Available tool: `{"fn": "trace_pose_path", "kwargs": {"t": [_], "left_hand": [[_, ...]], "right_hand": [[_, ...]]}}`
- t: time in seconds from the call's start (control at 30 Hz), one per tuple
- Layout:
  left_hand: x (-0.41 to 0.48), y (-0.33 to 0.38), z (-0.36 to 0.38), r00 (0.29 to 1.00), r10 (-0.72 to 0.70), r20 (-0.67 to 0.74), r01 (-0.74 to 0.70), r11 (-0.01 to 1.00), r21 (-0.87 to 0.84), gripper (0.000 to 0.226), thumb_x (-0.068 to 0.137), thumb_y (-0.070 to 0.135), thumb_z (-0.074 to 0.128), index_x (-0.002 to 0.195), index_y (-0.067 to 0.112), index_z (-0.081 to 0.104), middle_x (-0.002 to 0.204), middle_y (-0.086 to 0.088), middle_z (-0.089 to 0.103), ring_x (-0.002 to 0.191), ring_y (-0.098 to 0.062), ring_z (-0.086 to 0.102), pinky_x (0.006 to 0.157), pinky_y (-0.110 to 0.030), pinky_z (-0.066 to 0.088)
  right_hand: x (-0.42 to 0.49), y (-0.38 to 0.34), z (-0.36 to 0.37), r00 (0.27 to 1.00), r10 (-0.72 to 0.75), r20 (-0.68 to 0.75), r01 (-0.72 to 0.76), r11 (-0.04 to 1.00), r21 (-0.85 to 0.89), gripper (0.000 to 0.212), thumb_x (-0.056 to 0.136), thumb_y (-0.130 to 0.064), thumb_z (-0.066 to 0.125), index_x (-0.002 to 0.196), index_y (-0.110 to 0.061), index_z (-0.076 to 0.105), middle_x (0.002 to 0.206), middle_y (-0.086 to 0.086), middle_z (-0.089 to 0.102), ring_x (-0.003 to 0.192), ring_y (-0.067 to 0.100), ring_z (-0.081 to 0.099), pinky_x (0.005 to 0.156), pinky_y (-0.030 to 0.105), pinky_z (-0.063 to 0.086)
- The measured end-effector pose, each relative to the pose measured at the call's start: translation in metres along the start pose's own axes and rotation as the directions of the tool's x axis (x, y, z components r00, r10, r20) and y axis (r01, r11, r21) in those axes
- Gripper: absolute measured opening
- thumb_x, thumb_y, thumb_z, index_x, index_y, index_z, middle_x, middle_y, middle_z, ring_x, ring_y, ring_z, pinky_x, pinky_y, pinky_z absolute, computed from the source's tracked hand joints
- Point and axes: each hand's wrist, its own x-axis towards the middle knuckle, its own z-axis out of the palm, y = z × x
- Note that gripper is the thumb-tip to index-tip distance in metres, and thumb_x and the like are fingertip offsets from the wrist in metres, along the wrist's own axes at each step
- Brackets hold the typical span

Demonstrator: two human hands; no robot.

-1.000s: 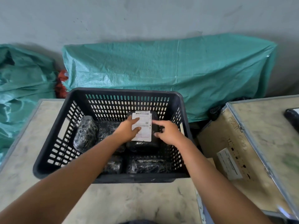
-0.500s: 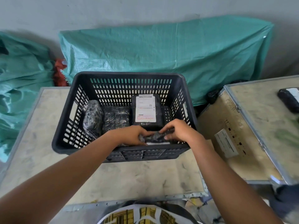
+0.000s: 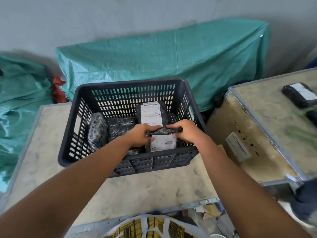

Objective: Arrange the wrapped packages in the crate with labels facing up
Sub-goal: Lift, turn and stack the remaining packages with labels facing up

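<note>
The crate [image 3: 120, 93] is sitting on the table [image 3: 154, 186], and the job looks partly done.

Going left to right inside it: the left package [image 3: 97, 129] is leaning against the left wall, showing only black wrap, no label that I can see. Next to it, the middle package [image 3: 121, 125] is lying flat, also showing only wrap; whether either label is underneath cannot be told. At the back right, the labelled package [image 3: 151, 112] is lying flat with its white label facing up, so that one seems finished.

In front of it, near the crate's front wall, the held package [image 3: 163, 140] is being gripped at its upper edge by both hands. The left hand [image 3: 139, 137] is clenching the left end of the wrap, and the right hand [image 3: 186, 133] is pinching the right end. Its label is facing toward the camera, so the package appears tilted, not yet lying flat; it is probably being turned label-up.

Further right, on the box [image 3: 267, 134], a spare package [image 3: 299, 97] is lying label-up, well apart from the crate, and a darker blurred item is sitting just beyond it.

Judging by this, one package is settled, one is being handled, and two in the crate likely need checking.
</note>
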Motion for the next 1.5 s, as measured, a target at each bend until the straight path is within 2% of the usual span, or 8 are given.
{"fn": "trace_pose_path", "kwargs": {"t": [0.3, 0.63, 0.77, 0.93, 1.17, 1.23, 1.37, 1.5], "left_hand": [[-0.021, 0.026, -0.067, 0.988, -0.058, -0.146, 0.011, 0.953, -0.303, 0.048, 0.095, 0.018, 0.069, 0.121, 0.058, 0.064, 0.091, 0.028, 0.074, 0.057, -0.012, 0.05, 0.054, -0.03, 0.056], [-0.044, 0.062, -0.139, 0.966, -0.105, -0.235, -0.077, 0.753, -0.654, 0.039, 0.099, 0.015, 0.063, 0.123, 0.045, 0.07, 0.118, 0.005, 0.074, 0.104, -0.016, 0.072, 0.075, -0.045, 0.063], [-0.039, 0.072, -0.128, 0.878, -0.088, -0.47, -0.22, 0.798, -0.562, 0.044, 0.099, 0.012, 0.064, 0.115, 0.053, 0.071, 0.13, 0.007, 0.066, 0.107, -0.017, 0.071, 0.073, -0.038, 0.064], [-0.035, 0.062, -0.096, 0.889, -0.014, -0.457, -0.189, 0.898, -0.396, 0.06, 0.093, 0.032, 0.07, 0.139, 0.062, 0.045, 0.159, 0.012, 0.038, 0.144, -0.011, 0.038, 0.114, -0.04, 0.039], [-0.006, 0.042, -0.058, 0.962, -0.1, -0.255, -0.012, 0.914, -0.405, 0.084, 0.093, 0.019, 0.072, 0.156, 0.046, 0.024, 0.153, 0.018, 0.037, 0.121, 0.01, 0.048, 0.103, -0.018, 0.046], [0.006, 0.034, -0.052, 0.961, -0.138, -0.24, 0.025, 0.907, -0.42, 0.083, 0.094, 0.013, 0.069, 0.158, 0.04, 0.024, 0.156, 0.013, 0.036, 0.116, 0.009, 0.047, 0.08, 0.003, 0.042], [0.027, 0.011, -0.041, 0.951, -0.22, -0.219, 0.1, 0.886, -0.453, 0.082, 0.096, 0.011, 0.066, 0.16, 0.035, 0.02, 0.161, 0.002, 0.034, 0.099, 0.002, 0.057, 0.067, -0.007, 0.052], [0.045, -0.025, -0.015, 0.929, -0.319, -0.189, 0.213, 0.876, -0.432, 0.083, 0.095, 0.009, 0.066, 0.161, 0.03, 0.019, 0.169, -0.007, -0.01, 0.149, -0.029, 0.027, 0.061, 0.001, 0.044]], "right_hand": [[-0.011, -0.011, -0.008, 0.916, -0.193, -0.352, 0.319, 0.882, 0.346, 0.045, 0.078, -0.016, 0.09, 0.114, -0.038, 0.074, 0.15, -0.002, 0.051, 0.138, 0.015, 0.05, 0.102, 0.037, 0.053], [-0.024, -0.048, -0.037, 0.89, -0.313, -0.333, 0.438, 0.793, 0.424, 0.068, 0.072, -0.031, 0.093, 0.129, -0.053, 0.066, 0.149, -0.005, 0.05, 0.146, 0.015, 0.035, 0.121, 0.05, 0.031], [-0.016, -0.049, -0.05, 0.887, -0.294, -0.355, 0.44, 0.769, 0.464, 0.073, 0.069, -0.033, 0.095, 0.133, -0.051, 0.064, 0.149, -0.011, 0.055, 0.15, 0.017, 0.033, 0.121, 0.054, 0.029], [0.001, -0.036, -0.053, 0.93, -0.217, -0.296, 0.362, 0.677, 0.641, 0.087, 0.055, -0.046, 0.099, 0.134, -0.049, 0.063, 0.147, -0.02, 0.055, 0.138, 0.001, 0.048, 0.116, 0.043, 0.041], [0.034, -0.024, -0.036, 0.981, -0.06, -0.182, 0.177, 0.648, 0.741, 0.086, 0.053, -0.034, 0.1, 0.128, -0.054, 0.065, 0.143, -0.017, 0.059, 0.134, 0.01, 0.054, 0.108, 0.048, 0.049], [0.047, -0.021, -0.031, 0.986, -0.056, -0.156, 0.152, 0.681, 0.717, 0.082, 0.064, -0.024, 0.097, 0.133, -0.051, 0.062, 0.138, -0.028, 0.056, 0.133, 0.004, 0.05, 0.111, 0.039, 0.047], [0.076, -0.021, -0.022, 0.993, -0.068, -0.092, 0.108, 0.823, 0.557, 0.085, 0.081, -0.016, 0.087, 0.153, -0.033, 0.044, 0.156, -0.016, 0.042, 0.131, -0.001, 0.036, 0.09, 0.003, 0.039], [0.106, -0.011, 0.01, 0.999, 0.021, -0.026, -0.008, 0.897, 0.442, 0.085, 0.085, -0.015, 0.083, 0.157, -0.029, 0.039, 0.17, 0.001, 0.015, 0.15, 0.012, 0.023, 0.114, 0.022, 0.029]]}}
